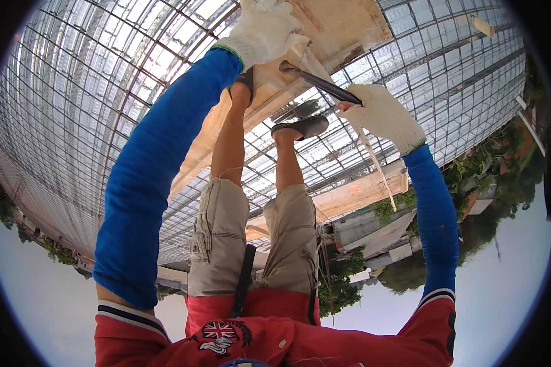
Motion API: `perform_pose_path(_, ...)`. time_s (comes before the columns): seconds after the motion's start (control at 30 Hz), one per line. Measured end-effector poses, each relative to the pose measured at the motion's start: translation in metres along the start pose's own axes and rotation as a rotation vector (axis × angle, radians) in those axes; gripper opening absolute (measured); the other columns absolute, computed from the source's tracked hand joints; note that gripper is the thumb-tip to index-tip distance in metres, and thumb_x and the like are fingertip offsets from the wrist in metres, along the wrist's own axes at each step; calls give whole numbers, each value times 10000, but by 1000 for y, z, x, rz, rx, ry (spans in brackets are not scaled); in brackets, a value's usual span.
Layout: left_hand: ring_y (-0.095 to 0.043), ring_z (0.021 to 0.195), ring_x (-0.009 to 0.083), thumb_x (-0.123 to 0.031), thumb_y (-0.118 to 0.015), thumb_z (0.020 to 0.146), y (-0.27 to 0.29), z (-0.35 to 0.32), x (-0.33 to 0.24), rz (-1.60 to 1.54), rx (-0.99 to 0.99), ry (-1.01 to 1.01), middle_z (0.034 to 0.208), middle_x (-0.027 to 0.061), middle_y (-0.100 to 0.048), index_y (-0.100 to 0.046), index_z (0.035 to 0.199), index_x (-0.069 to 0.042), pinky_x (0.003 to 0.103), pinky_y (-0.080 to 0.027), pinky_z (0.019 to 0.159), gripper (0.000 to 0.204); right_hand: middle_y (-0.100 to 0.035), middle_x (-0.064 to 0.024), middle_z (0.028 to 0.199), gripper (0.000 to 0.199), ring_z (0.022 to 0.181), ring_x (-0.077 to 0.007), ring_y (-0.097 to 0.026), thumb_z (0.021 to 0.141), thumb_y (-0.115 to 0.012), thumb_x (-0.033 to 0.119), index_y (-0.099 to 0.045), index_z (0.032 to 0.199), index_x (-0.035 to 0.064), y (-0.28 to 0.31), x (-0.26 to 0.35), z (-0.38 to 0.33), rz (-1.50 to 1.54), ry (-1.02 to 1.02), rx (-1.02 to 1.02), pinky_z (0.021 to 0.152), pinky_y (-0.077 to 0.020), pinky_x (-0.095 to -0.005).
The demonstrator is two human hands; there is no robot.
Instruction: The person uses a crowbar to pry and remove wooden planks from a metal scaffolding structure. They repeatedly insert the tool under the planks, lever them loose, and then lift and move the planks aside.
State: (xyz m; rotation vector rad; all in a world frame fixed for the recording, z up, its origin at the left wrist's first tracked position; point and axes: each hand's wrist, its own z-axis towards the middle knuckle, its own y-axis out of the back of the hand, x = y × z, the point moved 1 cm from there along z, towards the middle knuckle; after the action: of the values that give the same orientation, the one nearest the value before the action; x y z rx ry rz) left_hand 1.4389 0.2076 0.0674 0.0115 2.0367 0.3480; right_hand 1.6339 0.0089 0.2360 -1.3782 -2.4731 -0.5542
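My right hand [386,116], in a white knit glove, is closed round the black handle of a hammer [324,85]. The hammer's worn head [288,67] points left, just below my left hand [266,33]. That gloved left hand is over the wooden boards at the top, with its fingers bent in. What its fingers hold, if anything, is hidden. A narrow wooden strip [367,147] runs from near the left hand, past the right glove, down to the right. Beyond the hammer lies a broad plywood board [343,24].
A rebar mesh [147,79] spreads over shiny sheeting on both sides. One sandalled foot [245,82] is by the boards, the other [303,127] over the mesh. A long plank [349,196] lies behind my legs. A pale tube [482,25] is at the far right. Trees and roofs lie beyond.
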Motion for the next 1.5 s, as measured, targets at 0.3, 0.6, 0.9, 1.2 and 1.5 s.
perform_pose_path(0.3, -582, 1373, 308, -351, -689, 1063, 4, 6, -8, -23, -24, 50, 1495, 178, -626, -644, 1464, -69, 443, -482, 1183, 493, -740, -129, 820, 391, 708, -230, -676, 990, -719, 414, -785, 1097, 44, 17, -1, 4, -46, 43, 132, 679, -548, -369)
perform_pose_path(0.6, -576, 1384, 307, -424, -675, 1065, 7, 3, -8, -21, 31, 89, 1500, 175, -631, -654, 1462, -59, 443, -452, 1201, 540, -733, -145, 846, 389, 770, -278, -708, 1012, -691, 405, -768, 1116, 38, -3, -13, -1, -259, 162, 147, 729, -570, -427)
perform_pose_path(0.9, -485, 1424, 269, -603, -545, 1066, 4, -2, -19, 1165, -45, -61, 1303, -8, -675, -796, 1245, -286, 676, -322, 1110, 442, -744, -200, 897, 392, 856, -365, -737, 982, -715, 425, -788, 1083, 53, -23, -24, 3, -327, 253, 166, 777, -594, -467)
perform_pose_path(1.2, -506, 1404, 287, -662, -605, 1007, 7, 11, -43, 1097, -18, -113, 1298, 22, -698, -809, 1242, -229, 635, -320, 1146, 533, -691, -148, 765, 370, 640, -303, -643, 993, -722, 403, -730, 1118, 55, -73, -74, -13, -58, 172, -190, 628, -520, -427)
perform_pose_path(1.5, -555, 1402, 282, -913, -550, 889, -16, -8, -58, 1331, 16, 47, 1317, 27, -738, -814, 1272, -218, 654, -338, 1149, 837, -710, -134, 798, 487, 719, -273, -716, 800, -908, 372, -698, 1074, 28, -153, -220, -77, 287, -440, -530, 685, -570, -404)
